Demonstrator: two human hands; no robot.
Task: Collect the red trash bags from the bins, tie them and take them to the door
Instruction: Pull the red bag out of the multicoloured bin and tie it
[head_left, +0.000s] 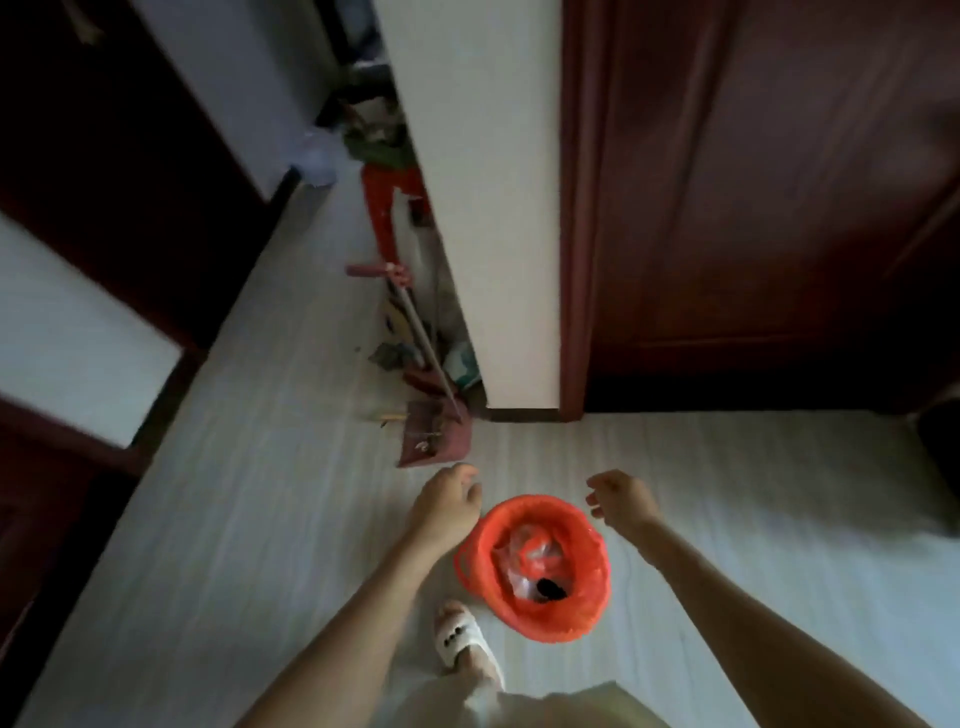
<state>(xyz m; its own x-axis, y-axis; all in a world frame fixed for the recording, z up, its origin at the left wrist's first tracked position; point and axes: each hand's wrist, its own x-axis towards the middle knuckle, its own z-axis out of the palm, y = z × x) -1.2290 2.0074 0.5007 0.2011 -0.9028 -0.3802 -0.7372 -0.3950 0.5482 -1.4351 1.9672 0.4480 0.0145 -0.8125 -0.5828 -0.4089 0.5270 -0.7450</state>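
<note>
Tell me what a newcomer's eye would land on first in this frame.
The bright red trash bag lining a small bin on the pale floor, low in the middle, stands out most, with clear plastic rubbish inside. Both bare hands, left hand and right hand, hover either side of it, holding nothing. Beyond, a dustpan sits at the white wall's corner.
</note>
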